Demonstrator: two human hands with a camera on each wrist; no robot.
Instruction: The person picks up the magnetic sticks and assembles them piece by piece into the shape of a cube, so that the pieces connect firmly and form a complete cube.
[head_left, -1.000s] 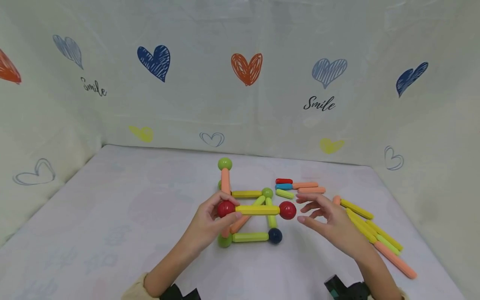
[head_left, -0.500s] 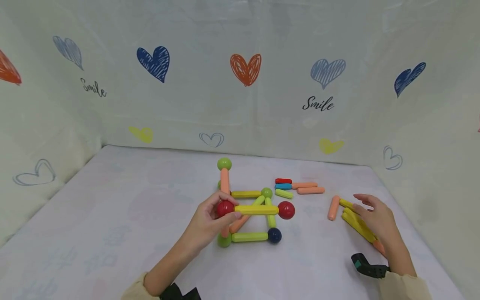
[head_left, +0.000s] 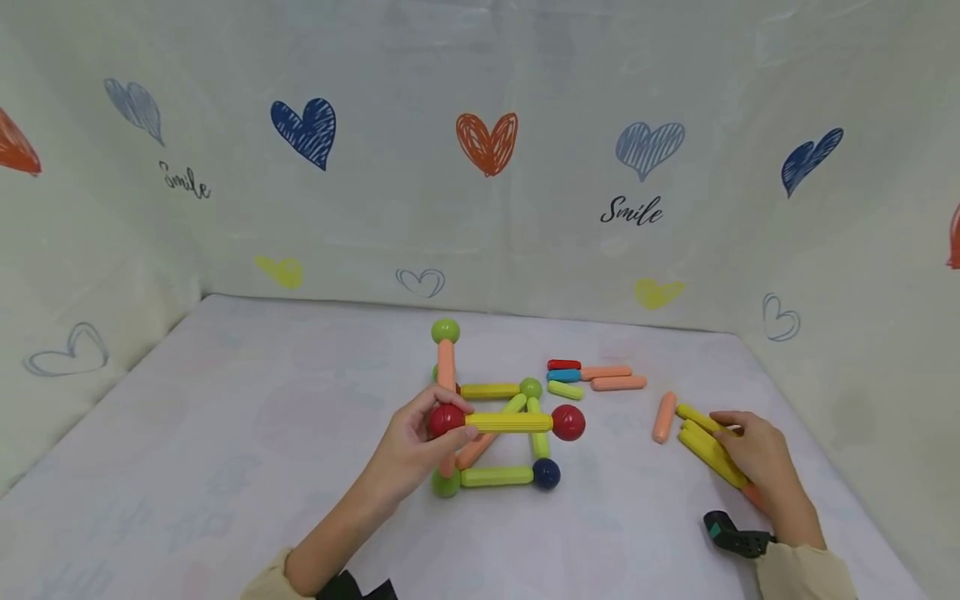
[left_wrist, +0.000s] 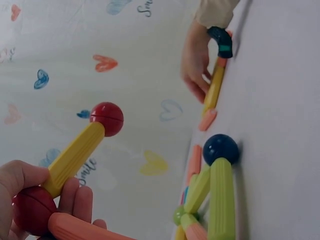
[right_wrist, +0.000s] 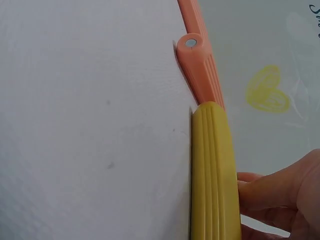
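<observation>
Fingers and thumb of the left hand (head_left: 416,437) are curled round a held red ball (head_left: 447,419) at the 9 o'clock end of a yellow rod (head_left: 510,422). Rod's long axis is set 9-to-3 in the head view, with a far red ball (head_left: 568,422) carried at 3; in the left wrist view it is slanted 7-to-1. Behind it a ball-and-rod frame (head_left: 538,442) is partly hidden. A coral rod (head_left: 446,364) is seen behind the left hand, aligned 12-to-6, topped by a green ball (head_left: 446,331). Frame's lower edge is formed by a light green rod (head_left: 497,477), axis 9-to-3, ended by a navy ball (head_left: 546,474) at 3. Right hand (head_left: 761,450) is placed well out at 3 o'clock, fingers partly bent at an upper yellow rod (head_left: 697,417); whether that is gripped cannot be told. It is pointed 10-to-4, as are lower yellow rods (head_left: 711,454) just beside. A loose coral rod (head_left: 664,417) is laid near, almost 12-to-6. Toward 2 o'clock are grouped a red rod (head_left: 564,364), a blue rod (head_left: 564,376) and a lime rod (head_left: 565,390).
</observation>
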